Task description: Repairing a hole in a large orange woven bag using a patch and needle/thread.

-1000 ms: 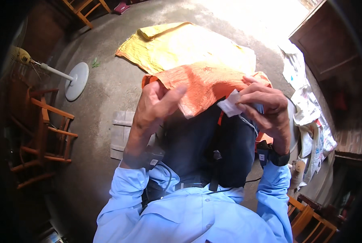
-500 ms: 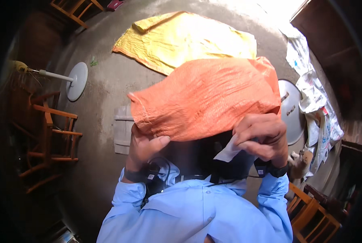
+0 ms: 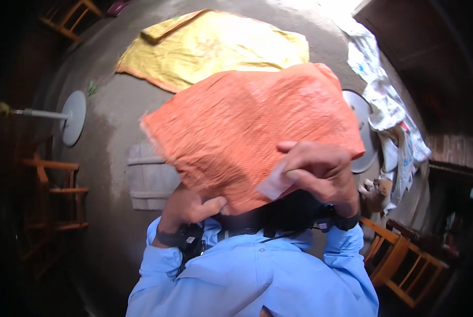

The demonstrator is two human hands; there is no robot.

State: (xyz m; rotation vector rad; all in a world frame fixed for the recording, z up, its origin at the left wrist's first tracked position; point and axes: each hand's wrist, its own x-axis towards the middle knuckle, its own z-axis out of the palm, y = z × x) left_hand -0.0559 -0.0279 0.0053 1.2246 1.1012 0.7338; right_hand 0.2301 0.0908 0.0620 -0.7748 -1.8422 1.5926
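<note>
Since the earlier frame, the crinkled orange woven sack (image 3: pixel 247 121) has drawn nearer me, over my lap. My left hand (image 3: pixel 186 206) grips its near edge, thumb uppermost; my right hand (image 3: pixel 321 168) pinches a flat white slip (image 3: pixel 272 185). Faint, illegible red print (image 3: pixel 211 47) marks the yellow sack (image 3: pixel 162 55) beyond.

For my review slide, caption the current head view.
Left hand holding an orange woven sack, right hand pinching a white slip over it, yellow sack beyond.
</note>
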